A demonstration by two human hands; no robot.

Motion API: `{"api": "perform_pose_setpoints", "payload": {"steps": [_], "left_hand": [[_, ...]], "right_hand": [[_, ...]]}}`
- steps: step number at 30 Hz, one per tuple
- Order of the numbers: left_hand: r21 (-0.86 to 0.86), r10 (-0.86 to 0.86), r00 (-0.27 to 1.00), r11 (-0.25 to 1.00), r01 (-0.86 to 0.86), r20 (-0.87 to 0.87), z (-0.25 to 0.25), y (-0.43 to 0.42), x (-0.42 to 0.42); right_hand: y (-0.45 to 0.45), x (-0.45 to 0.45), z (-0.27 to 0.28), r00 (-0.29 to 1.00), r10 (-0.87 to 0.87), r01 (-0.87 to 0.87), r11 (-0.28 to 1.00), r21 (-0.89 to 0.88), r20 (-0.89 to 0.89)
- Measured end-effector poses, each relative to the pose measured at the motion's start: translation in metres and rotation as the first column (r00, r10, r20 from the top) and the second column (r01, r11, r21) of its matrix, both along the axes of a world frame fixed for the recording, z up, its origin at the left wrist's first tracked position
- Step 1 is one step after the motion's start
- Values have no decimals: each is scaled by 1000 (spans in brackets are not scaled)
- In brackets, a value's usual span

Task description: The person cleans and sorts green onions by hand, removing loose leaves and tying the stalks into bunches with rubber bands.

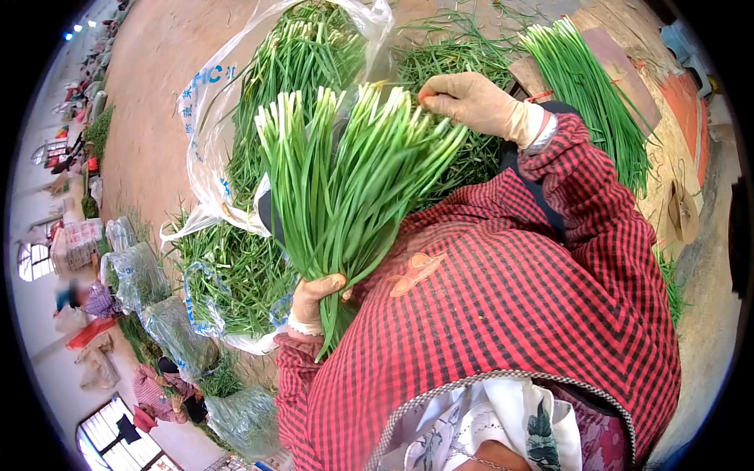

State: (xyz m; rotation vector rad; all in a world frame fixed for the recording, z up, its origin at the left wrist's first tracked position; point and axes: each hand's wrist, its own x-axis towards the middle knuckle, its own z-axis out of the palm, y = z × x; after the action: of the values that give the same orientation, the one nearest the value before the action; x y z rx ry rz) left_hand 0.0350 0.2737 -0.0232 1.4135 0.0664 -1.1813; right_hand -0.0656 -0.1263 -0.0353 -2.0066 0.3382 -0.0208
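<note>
1. Fingers of my left hand (310,302) are closed around the leafy lower part of a bunch of green stalks (334,188); its pale ends fan out away from these fingers.
2. At those pale ends is my right hand (481,104), thumb and forefinger bent close together. I cannot tell if they pinch a stalk or only touch. Both hands wear thin gloves.
3. I judge the step to be tending the ends, one small part at a time. Such a move calls for firm left fingers and a light right pinch, because the stalks spread and could slip or bend.
4. Just beyond the bunch, from my left fingers, stands a clear plastic bag (206,133) with more greens (302,47). The held bunch hides part of it, and the loose plastic edge could catch the stalks.
5. Behind my right fingers lies a loose green heap (471,59); to their right, another bunch (589,98) lies partly over a brown board (624,59).
6. Far to the left of my left fingers are wrapped bundles (181,334) and another person (157,392).
</note>
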Motion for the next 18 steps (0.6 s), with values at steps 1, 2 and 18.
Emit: {"api": "perform_pose_setpoints", "payload": {"steps": [1,2,18], "left_hand": [[-53,39,997,998,-42,-64,3,0,-2],[-102,77,988,991,-90,-131,4,2,-4],[-45,-59,993,997,64,103,-7,-7,-8]], "right_hand": [[1,1,1,1000,-5,5,999,42,-15],[0,-3,0,992,-45,46,999,-4,122],[27,16,13,984,62,28,872,489,-167]]}}
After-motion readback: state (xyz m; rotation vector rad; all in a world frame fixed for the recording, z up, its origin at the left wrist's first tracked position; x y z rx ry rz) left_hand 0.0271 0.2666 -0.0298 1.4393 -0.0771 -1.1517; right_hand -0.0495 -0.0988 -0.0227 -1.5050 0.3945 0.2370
